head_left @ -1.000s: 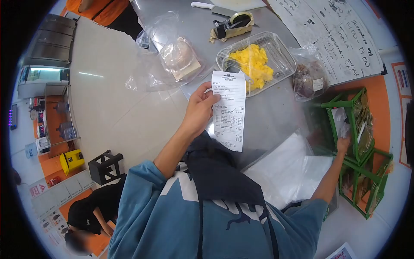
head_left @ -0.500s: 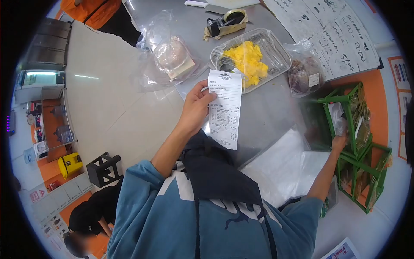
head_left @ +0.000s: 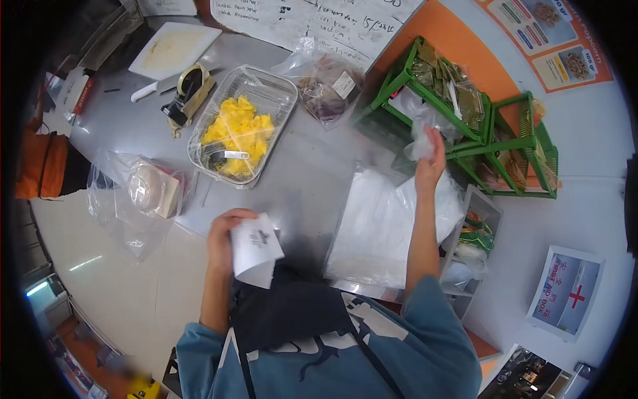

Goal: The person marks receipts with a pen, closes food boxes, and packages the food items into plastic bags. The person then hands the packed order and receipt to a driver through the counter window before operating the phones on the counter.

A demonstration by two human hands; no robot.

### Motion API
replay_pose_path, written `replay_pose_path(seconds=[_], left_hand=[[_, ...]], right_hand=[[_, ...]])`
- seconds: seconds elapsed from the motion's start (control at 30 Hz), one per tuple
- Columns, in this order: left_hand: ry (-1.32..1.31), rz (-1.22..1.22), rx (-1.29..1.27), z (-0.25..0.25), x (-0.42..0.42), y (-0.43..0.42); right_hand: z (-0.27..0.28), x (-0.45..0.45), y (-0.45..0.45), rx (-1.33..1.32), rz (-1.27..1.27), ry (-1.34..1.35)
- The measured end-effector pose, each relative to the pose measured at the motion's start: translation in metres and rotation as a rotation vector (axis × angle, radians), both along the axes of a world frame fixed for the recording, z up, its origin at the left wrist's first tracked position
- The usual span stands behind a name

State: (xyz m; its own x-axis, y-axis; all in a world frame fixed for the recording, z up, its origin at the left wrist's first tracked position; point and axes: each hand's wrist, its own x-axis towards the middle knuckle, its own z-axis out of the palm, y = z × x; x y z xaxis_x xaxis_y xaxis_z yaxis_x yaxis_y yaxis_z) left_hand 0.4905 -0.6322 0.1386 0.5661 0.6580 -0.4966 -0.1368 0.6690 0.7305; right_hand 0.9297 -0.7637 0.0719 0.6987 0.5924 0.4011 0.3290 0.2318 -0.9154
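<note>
My left hand (head_left: 224,234) is closed on a white printed receipt (head_left: 255,249), which is bent over above the front edge of the metal table. At the green basket (head_left: 382,106), my right hand (head_left: 432,158) grips a crumpled clear plastic bag (head_left: 421,141), part of which still lies inside the basket. Below that hand lie flat clear plastic sheets or bags (head_left: 372,223). Yellow food pieces (head_left: 239,130) and a small white-handled utensil (head_left: 236,155) sit in a clear plastic tray (head_left: 290,100) farther in.
A bag of brown food (head_left: 325,90) lies behind the tray. On the left are a tape dispenser (head_left: 189,90), a knife (head_left: 146,91), a white cutting board (head_left: 176,46) and a bagged round item (head_left: 145,186). A grey bin (head_left: 488,203) stands right. An orange-clad person (head_left: 40,166) is far left.
My view has turned to the right. My right hand has drawn the clear plastic bag partly out of the green basket. The receipt in my left hand has tipped and bent over.
</note>
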Motion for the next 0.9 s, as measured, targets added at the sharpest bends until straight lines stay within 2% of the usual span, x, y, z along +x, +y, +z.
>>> replay_pose_path(seconds=[0.03,0.07,0.1,0.17,0.23,0.33,0.43,0.53,0.6,0.63,0.7,0.77,0.9], left_hand=[[0.093,-0.147,0.130,-0.002,0.013,0.001],[0.050,-0.321,0.156,0.004,0.026,0.003],[0.004,-0.372,0.170,0.010,0.041,0.000],[-0.013,-0.428,0.198,0.015,0.066,-0.007],[0.033,-0.444,0.316,0.017,0.086,-0.013],[0.069,-0.494,0.280,0.009,0.095,-0.009],[0.066,-0.459,0.218,0.003,0.085,-0.003],[0.077,-0.377,0.364,-0.006,0.066,-0.003],[0.102,-0.301,0.517,-0.011,0.049,-0.003],[0.119,-0.262,0.591,-0.010,0.038,-0.001],[0.099,-0.211,0.508,-0.002,0.012,0.007],[0.093,-0.182,0.490,0.005,-0.013,0.015],[0.147,-0.144,0.583,0.023,-0.068,0.030]], right_hand=[[0.008,-0.024,-0.001,0.025,0.069,-0.019],[0.015,-0.048,0.000,0.008,0.119,-0.070],[0.023,-0.071,0.002,-0.009,0.168,-0.122],[0.044,-0.119,0.005,0.014,0.268,-0.218],[0.065,-0.160,0.000,-0.027,0.391,-0.165],[0.078,-0.196,-0.006,-0.021,0.575,-0.026],[0.080,-0.219,-0.006,-0.022,0.397,0.283],[0.073,-0.224,0.001,-0.061,0.120,0.200],[0.072,-0.238,0.008,-0.048,0.092,0.350],[0.066,-0.246,0.010,-0.125,0.083,0.346],[0.048,-0.256,0.010,-0.278,0.036,0.293],[0.024,-0.262,0.006,-0.288,0.108,0.324],[0.057,-0.320,0.045,-0.262,0.419,0.414]])
